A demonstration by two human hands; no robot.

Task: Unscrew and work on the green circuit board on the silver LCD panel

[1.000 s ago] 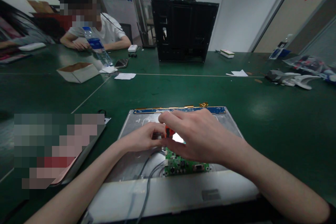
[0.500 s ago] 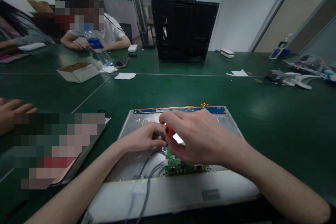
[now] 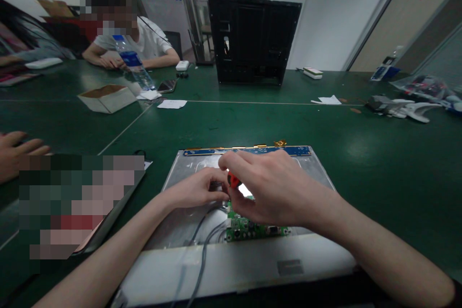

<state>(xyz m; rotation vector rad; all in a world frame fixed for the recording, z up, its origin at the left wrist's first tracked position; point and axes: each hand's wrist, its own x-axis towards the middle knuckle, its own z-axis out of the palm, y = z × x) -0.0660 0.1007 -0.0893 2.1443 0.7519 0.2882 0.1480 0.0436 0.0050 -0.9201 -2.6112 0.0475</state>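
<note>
My right hand is closed around the red and black handle of a screwdriver, held over a green circuit board. The tool's shaft and tip are hidden behind my fingers. Close beside it, my left hand has its thumb and fingers pinched together near the board's upper left corner. Whatever lies between those fingertips is hidden. Beneath both hands lies a flat display panel with a silvery metal back and a blue circuit strip along its far edge. Grey cables run from the board towards me.
A black monitor housing stands across the green table. To the left are an open box, a water bottle and a dark-edged device with a blurred-out screen. One person sits opposite; another person's hand is at left.
The screwdriver handle has turned slightly in my right hand, showing its red and black parts differently. My hands and the panel keep their places. The seated person's head has shifted a little left.
</note>
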